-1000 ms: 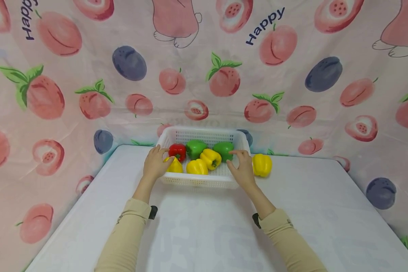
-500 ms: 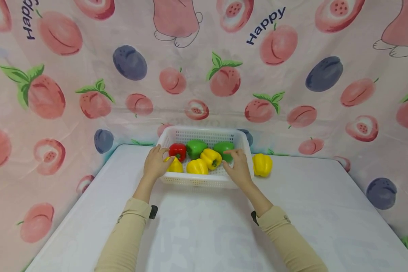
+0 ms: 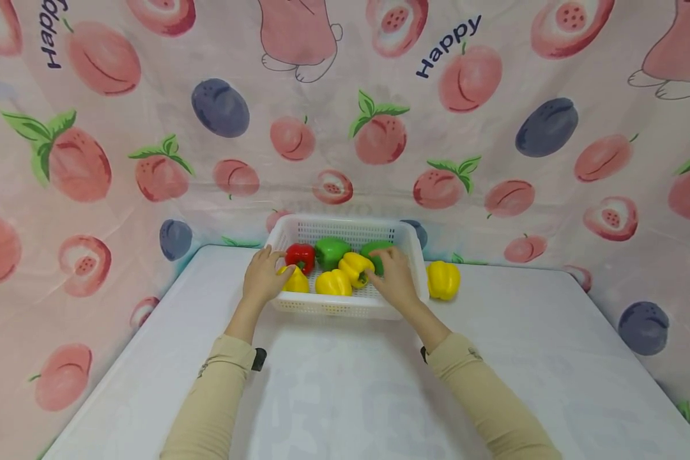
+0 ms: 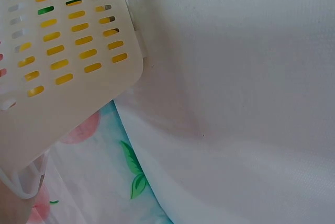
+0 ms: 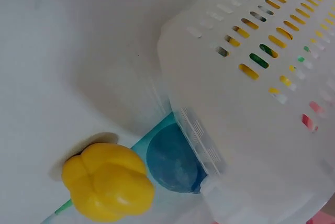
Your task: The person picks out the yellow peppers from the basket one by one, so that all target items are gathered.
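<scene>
A white perforated basket holds a red bell pepper, green ones such as the left green bell pepper, and several yellow ones. My left hand lies over the basket's left rim, thumb and index finger apart above the left yellow bell pepper. Inside the right half, my right hand spreads thumb and index finger beside the middle yellow bell pepper. It partly covers the right green bell pepper. In both wrist views the basket wall hides most of the peppers.
Another yellow bell pepper stands on the white table, just outside the basket's right end. A peach-printed cloth hangs behind the table and along its sides.
My right hand has moved left from the basket's right rim to over the right green bell pepper, close to the middle yellow one. My left hand and the basket have stayed put.
</scene>
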{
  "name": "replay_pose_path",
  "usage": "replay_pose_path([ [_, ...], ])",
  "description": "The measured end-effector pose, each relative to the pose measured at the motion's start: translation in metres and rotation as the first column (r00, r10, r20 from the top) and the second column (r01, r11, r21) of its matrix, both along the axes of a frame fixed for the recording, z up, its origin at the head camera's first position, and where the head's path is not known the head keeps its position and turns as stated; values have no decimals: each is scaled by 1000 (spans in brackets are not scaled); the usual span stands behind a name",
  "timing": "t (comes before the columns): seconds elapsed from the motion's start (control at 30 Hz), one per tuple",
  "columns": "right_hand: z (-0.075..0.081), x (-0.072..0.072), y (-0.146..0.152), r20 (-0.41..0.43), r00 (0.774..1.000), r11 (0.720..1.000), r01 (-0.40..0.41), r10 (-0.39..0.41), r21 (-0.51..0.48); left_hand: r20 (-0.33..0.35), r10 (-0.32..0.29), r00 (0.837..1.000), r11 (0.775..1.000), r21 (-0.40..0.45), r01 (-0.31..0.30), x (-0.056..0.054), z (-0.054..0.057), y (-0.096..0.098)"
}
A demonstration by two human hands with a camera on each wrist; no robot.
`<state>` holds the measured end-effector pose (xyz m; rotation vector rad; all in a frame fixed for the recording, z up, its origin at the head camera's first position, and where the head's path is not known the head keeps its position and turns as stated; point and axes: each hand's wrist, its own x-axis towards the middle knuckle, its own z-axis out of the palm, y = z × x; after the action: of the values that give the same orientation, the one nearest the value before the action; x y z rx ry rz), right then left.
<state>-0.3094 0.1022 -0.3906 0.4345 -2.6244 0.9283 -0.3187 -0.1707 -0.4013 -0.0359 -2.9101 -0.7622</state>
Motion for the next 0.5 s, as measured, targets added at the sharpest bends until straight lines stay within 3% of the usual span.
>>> replay_pose_path([
  [0.3,8,-12,-11,104,994,993,32,-43,113,2,0,1000,1000,16,0,2,1,0],
  [0.5,24,-18,-18,162,985,973,18,-56,229,-9,6,1000,1000,11,-6,1,0,-1],
])
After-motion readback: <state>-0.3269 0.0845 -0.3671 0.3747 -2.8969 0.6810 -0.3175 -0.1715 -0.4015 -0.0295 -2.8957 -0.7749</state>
